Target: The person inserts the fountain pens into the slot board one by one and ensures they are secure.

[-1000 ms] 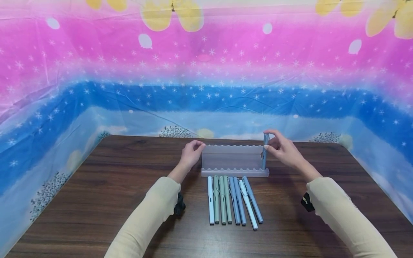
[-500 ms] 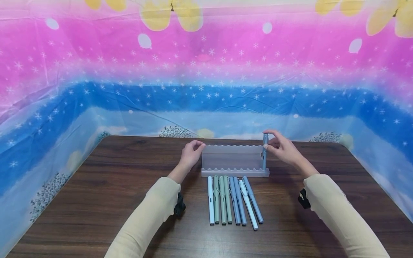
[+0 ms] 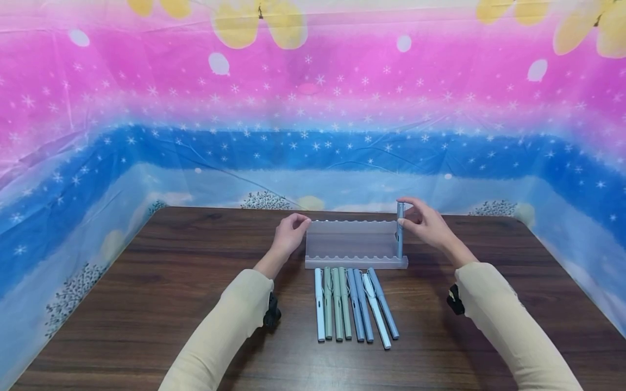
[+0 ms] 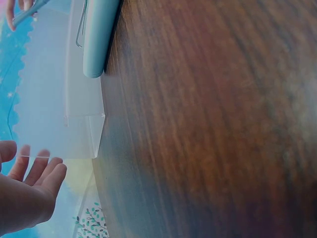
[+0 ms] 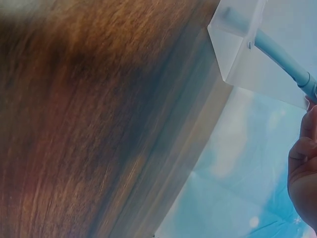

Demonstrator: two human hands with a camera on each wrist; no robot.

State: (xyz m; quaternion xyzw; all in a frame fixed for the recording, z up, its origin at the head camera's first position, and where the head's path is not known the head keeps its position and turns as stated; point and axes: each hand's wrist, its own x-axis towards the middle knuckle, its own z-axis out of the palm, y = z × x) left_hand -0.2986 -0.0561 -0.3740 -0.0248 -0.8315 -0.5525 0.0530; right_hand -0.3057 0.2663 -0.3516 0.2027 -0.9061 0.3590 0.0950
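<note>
A translucent pen rack (image 3: 349,239) with notched edges stands on the table. My left hand (image 3: 292,232) pinches its upper left edge; in the left wrist view the fingers (image 4: 42,173) lie behind the clear panel. At the rack's right end, my right hand (image 3: 427,224) grips the upper part of a blue-grey pen (image 3: 400,233). This pen stands nearly upright, its lower end inside the rack's front ledge, as the right wrist view shows with the pen barrel (image 5: 280,55).
Several pens lie on the wooden table (image 3: 205,260) in front of the rack: a pale blue pen (image 3: 320,304) at the left, green pens (image 3: 338,304) beside it, then blue pens (image 3: 358,304) and a slanted whitish pen (image 3: 376,312). A patterned cloth (image 3: 313,152) surrounds the table.
The pen in my right hand has shifted slightly left and straightened against the rack. My right forearm has swung a little to the left. My left hand keeps its place on the rack.
</note>
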